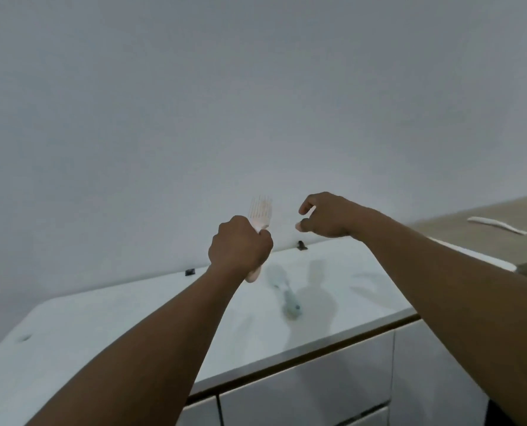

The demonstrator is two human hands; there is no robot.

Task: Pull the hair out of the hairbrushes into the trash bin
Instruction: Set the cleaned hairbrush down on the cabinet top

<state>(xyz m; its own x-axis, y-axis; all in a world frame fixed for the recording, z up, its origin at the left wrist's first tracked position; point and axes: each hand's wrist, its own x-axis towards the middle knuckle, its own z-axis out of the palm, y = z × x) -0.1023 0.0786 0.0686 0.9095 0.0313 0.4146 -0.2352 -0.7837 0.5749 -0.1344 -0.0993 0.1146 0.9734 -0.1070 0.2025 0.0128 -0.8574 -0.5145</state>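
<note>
Two forearms reach over a white countertop [108,327]

Left hand [240,245] fisted round a pink hairbrush [259,215], bristles up; right hand [323,215] beside it, fingers loosely apart, empty; a blue hairbrush [288,298] lies on the countertop below.

Dim flat light, soft blur throughout, faint shadows on countertop [133,318]

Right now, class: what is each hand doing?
Left hand: closed around the pink comb, teeth up.
Right hand: open, fingers curled, holding nothing.
</note>
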